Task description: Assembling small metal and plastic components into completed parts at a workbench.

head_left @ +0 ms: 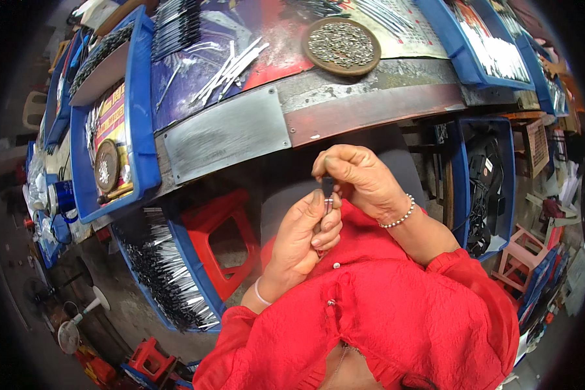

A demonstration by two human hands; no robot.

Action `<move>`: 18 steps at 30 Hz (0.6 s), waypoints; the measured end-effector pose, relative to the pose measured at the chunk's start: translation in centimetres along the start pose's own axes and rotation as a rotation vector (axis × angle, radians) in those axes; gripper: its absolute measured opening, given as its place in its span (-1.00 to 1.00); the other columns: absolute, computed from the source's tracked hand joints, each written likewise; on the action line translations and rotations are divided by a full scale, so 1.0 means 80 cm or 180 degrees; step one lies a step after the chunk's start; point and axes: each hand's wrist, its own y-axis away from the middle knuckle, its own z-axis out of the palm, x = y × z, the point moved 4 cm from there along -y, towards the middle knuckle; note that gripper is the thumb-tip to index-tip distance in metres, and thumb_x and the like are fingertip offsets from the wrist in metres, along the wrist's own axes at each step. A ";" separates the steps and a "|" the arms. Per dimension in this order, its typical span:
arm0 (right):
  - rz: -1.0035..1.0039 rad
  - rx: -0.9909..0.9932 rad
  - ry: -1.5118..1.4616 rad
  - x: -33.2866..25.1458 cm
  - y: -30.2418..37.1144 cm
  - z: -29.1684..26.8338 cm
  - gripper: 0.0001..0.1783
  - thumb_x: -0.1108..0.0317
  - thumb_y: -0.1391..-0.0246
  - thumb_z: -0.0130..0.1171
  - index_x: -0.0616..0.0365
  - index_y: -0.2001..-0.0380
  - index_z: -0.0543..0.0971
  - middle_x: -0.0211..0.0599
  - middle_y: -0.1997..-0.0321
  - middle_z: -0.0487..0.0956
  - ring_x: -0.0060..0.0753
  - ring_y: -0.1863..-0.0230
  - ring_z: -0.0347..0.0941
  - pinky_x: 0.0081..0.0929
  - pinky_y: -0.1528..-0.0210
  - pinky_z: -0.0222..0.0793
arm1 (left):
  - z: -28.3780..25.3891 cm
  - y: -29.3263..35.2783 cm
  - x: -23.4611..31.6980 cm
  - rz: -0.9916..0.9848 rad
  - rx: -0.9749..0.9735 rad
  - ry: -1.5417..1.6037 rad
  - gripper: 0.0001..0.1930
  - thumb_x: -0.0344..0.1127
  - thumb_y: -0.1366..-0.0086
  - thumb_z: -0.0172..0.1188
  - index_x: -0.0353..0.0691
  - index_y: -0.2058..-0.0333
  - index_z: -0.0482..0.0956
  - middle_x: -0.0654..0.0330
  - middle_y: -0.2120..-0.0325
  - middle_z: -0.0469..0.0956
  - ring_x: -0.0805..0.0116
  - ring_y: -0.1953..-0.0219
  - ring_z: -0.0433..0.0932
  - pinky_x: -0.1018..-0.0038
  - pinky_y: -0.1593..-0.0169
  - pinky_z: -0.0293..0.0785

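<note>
I've got two hands here, left hand (pixel 305 227) and right hand (pixel 361 174), both curled nearly closed, pinching one small dark piece (pixel 327 188) between them, below the bench's (pixel 396 78) one round bowl (pixel 344 69) and red-printed sheet (pixel 426 45).

A small black piece (pixel 327 187) (partly hidden) is held upright.

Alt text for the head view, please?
Left hand and right hand meet at a small dark piece in front of a red blouse. Beyond, a workbench holds a bowl of small metal parts; blue bins stand on both sides.
</note>
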 end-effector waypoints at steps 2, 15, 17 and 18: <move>-0.0028 -0.0186 0.0359 0.000 0.002 0.002 -0.80 0.30 -0.07 0.09 0.24 0.43 0.51 -0.39 0.40 0.48 -0.70 0.47 0.34 -0.72 0.45 0.29 | -0.002 0.002 -0.002 0.0021 0.0031 0.0066 -0.74 -0.13 -0.33 -0.13 -0.23 0.27 0.33 0.38 0.66 0.20 0.69 0.77 0.05 0.73 0.69 -0.02; -0.0737 -0.0523 0.0357 -0.001 0.025 0.011 -0.80 0.31 -0.13 0.01 0.20 0.44 0.52 -0.54 0.49 0.47 -0.80 0.54 0.28 -0.77 0.44 0.25 | -0.007 -0.001 -0.018 0.0286 0.0167 0.0565 -0.66 -0.03 -0.29 -0.09 -0.24 0.28 0.30 0.40 0.70 0.19 0.68 0.81 0.06 0.72 0.73 -0.03; -0.0765 -0.0485 0.0313 -0.006 0.023 0.007 -0.79 0.30 -0.13 0.01 0.20 0.44 0.53 -0.54 0.49 0.47 -0.81 0.54 0.28 -0.77 0.45 0.25 | -0.007 -0.008 -0.019 0.0182 0.0305 0.0692 -0.67 -0.02 -0.28 -0.06 -0.22 0.29 0.30 0.41 0.71 0.19 0.69 0.82 0.04 0.73 0.74 -0.05; -0.0673 -0.0453 0.0305 -0.008 0.022 0.006 -0.79 0.30 -0.12 0.02 0.20 0.44 0.53 -0.54 0.49 0.47 -0.81 0.54 0.28 -0.77 0.45 0.25 | -0.007 -0.010 -0.018 0.0181 0.0215 0.0752 -0.67 -0.03 -0.28 -0.06 -0.22 0.29 0.29 0.41 0.70 0.19 0.69 0.82 0.04 0.74 0.73 -0.05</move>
